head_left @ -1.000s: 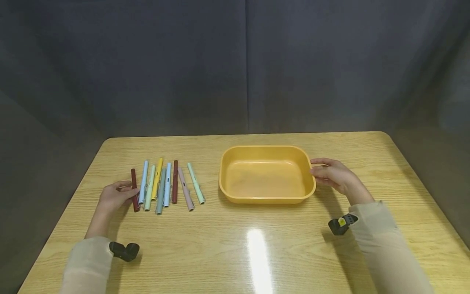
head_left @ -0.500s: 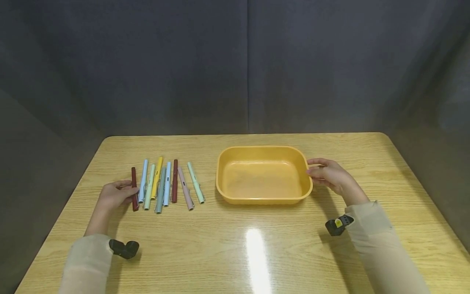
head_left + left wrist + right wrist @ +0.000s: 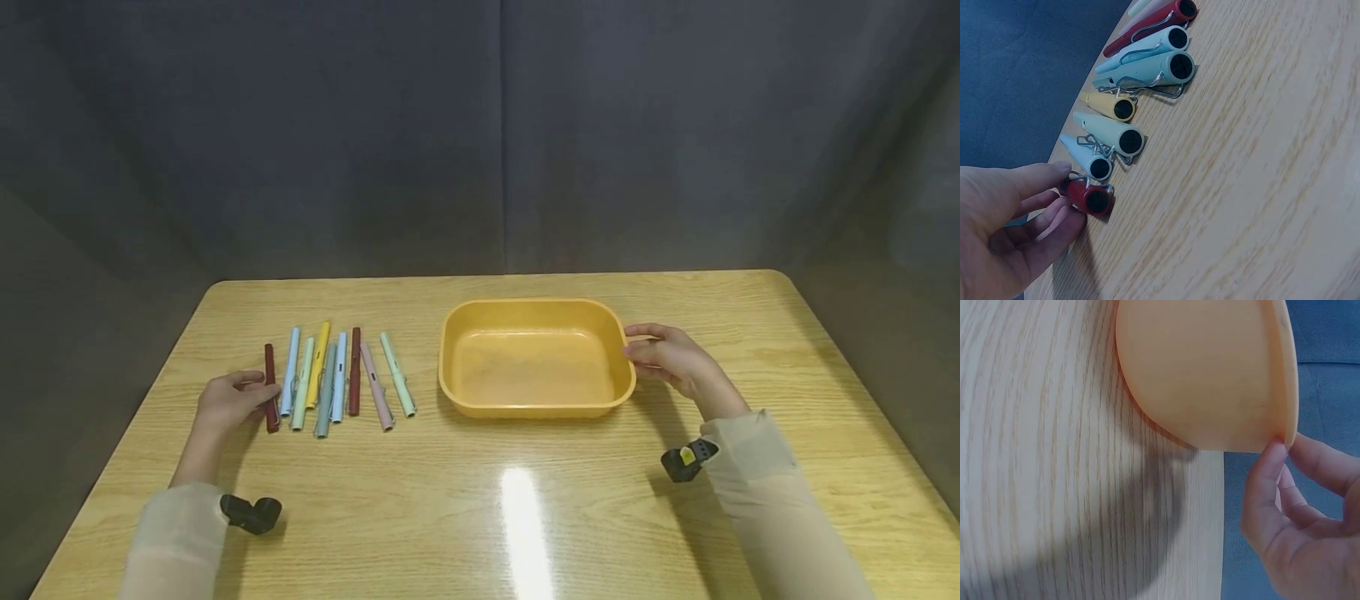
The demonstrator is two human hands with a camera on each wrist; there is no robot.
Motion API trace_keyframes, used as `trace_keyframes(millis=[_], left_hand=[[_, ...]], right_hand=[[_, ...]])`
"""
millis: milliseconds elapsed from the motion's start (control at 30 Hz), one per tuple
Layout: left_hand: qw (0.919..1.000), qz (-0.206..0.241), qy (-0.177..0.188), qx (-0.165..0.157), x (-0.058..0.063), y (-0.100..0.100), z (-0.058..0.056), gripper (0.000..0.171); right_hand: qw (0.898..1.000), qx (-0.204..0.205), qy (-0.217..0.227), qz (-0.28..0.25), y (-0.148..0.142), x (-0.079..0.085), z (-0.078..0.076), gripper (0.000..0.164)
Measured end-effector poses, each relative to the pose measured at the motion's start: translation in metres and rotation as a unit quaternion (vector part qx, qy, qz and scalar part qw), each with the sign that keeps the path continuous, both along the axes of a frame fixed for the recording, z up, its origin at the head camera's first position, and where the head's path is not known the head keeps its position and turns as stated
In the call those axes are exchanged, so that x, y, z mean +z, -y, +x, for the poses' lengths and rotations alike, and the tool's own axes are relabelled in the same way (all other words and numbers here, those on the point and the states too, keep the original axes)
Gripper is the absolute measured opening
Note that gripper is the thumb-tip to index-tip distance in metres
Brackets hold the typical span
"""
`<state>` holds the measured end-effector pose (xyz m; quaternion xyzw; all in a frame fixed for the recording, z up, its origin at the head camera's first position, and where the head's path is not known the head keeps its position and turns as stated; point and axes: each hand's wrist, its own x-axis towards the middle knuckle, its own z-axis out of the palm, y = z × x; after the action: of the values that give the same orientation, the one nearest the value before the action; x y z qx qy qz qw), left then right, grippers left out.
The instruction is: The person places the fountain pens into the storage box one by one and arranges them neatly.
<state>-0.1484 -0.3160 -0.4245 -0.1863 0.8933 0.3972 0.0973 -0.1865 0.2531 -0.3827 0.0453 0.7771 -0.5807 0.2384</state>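
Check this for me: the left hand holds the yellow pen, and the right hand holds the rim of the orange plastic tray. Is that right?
Not quite; the pen is wrong. The left wrist view shows the left hand holding the leftmost dark red pen. The right hand does hold the rim of the orange plastic tray.

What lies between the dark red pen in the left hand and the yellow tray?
Eight other pens lie between on the table: a light blue pen nearest the left hand, a pale green pen nearest the tray.
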Motion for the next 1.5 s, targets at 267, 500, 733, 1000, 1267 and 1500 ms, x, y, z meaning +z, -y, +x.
trace_keyframes(millis=[267,500,733,1000,1267,1500], left_hand=[[0.9999,0.008,0.006,-0.013,-0.001,-0.002,-0.001,0.061],[0.9998,0.011,0.005,-0.014,-0.001,-0.002,-0.001,0.059],[0.9996,0.020,-0.022,0.001,0.000,0.000,0.002,0.055],[0.9954,0.058,-0.064,0.041,0.002,0.004,-0.006,0.058],[0.9806,0.143,-0.126,0.046,-0.025,0.010,-0.039,0.069],[0.9728,0.212,-0.092,-0.010,0.054,-0.064,-0.013,0.063]], right_hand=[[1.000,-0.018,0.013,-0.021,0.001,-0.001,0.000,0.058],[0.998,-0.037,0.035,-0.047,0.000,-0.003,0.000,0.057],[0.997,-0.035,0.034,-0.051,0.001,-0.002,0.000,0.061],[0.997,-0.040,0.035,-0.052,0.004,-0.001,0.000,0.061],[0.997,-0.046,0.039,-0.048,0.010,-0.002,-0.002,0.057],[0.998,-0.040,0.039,-0.040,0.013,-0.001,-0.004,0.058]])
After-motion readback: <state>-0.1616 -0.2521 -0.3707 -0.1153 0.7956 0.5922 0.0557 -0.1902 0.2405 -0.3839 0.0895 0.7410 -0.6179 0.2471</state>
